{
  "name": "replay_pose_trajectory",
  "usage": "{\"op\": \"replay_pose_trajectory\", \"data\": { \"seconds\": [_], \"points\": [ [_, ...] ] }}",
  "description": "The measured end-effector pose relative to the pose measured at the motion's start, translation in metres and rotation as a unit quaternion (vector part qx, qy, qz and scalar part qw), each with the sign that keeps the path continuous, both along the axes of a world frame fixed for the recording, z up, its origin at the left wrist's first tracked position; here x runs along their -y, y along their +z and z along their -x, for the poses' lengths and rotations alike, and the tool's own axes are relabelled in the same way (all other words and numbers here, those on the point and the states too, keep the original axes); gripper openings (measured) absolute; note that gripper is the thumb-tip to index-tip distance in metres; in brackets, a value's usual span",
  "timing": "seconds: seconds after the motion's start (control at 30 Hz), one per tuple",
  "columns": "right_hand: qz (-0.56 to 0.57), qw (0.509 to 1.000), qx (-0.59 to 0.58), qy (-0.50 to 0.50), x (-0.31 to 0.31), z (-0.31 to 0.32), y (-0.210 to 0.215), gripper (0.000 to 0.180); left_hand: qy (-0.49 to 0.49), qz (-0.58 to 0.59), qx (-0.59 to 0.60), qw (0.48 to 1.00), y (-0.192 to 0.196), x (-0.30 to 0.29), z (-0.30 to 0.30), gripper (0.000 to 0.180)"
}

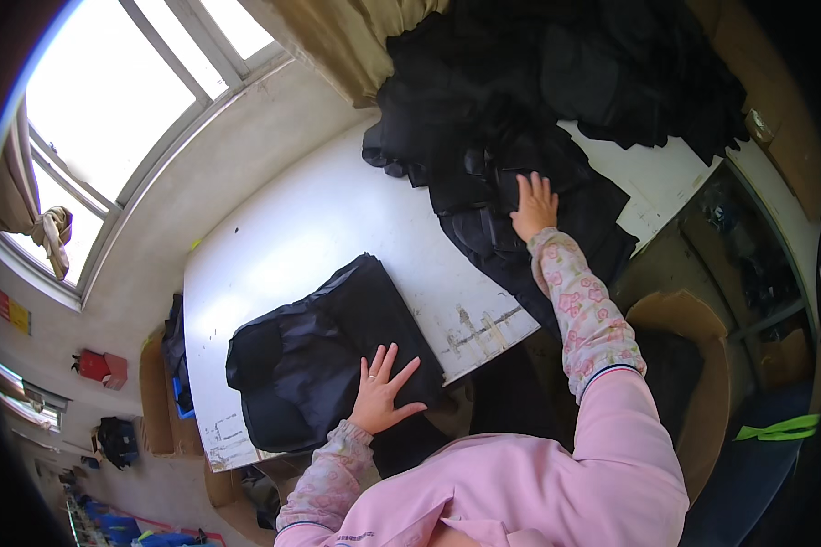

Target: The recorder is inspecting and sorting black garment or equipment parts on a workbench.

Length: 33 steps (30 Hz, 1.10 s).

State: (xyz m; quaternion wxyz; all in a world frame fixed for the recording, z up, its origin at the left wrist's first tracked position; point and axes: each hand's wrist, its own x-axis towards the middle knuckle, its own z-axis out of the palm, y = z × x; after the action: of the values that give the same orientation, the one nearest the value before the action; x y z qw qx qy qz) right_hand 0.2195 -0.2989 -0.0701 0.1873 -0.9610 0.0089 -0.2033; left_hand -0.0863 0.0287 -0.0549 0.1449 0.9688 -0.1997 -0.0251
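Note:
Spread on the white table (310,214) is a folded black garment (310,342), its front part hanging near the table's edge. My left hand (383,394) lies on the garment's near right side, fingers spread and flat, gripping nothing. Farther off to the right, my right hand (534,210) reaches onto a large heap of black garments (483,118) and rests palm down with its fingers apart. One black garment (579,205) under that hand trails down over the table's right edge. Patterned sleeve covers are on both my forearms.
Cardboard boxes stand below the table, one at the right (693,314) and one at the left (155,401). A window (128,100) is in the wall at the upper left, with a beige curtain (347,46) beside the heap. At the right is a dark glass-panelled surface (739,246).

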Motion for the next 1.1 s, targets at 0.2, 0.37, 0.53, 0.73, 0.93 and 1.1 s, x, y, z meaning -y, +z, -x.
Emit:
{"op": "replay_pose_trajectory", "data": {
  "seconds": [0.2, 0.37, 0.53, 0.73, 0.93, 1.1],
  "points": [
    [0.012, 0.985, -0.17, -0.007, 0.074, -0.016, -0.011, 0.035, -0.007, 0.008, -0.034, 0.999, 0.005, -0.004, -0.003, 0.082],
    [-0.154, 0.983, -0.01, 0.101, 0.052, -0.026, 0.006, 0.008, -0.036, 0.1, -0.171, 0.98, 0.028, -0.015, -0.013, 0.074],
    [0.0, 0.986, -0.16, 0.044, 0.067, -0.026, -0.025, 0.013, -0.033, 0.08, -0.158, 0.984, 0.054, -0.003, -0.029, 0.06],
    [-0.132, 0.971, 0.049, 0.192, 0.06, -0.028, 0.004, 0.019, -0.083, 0.169, -0.11, 0.976, 0.084, 0.021, -0.045, 0.051],
    [0.017, 0.97, -0.235, 0.063, 0.06, -0.018, -0.011, 0.034, -0.113, 0.198, -0.086, 0.97, 0.079, 0.043, -0.064, 0.041],
    [-0.056, 0.969, -0.188, 0.148, 0.071, -0.036, -0.01, 0.036, -0.122, 0.207, -0.091, 0.966, 0.074, 0.051, -0.067, 0.038]
  ]
}}
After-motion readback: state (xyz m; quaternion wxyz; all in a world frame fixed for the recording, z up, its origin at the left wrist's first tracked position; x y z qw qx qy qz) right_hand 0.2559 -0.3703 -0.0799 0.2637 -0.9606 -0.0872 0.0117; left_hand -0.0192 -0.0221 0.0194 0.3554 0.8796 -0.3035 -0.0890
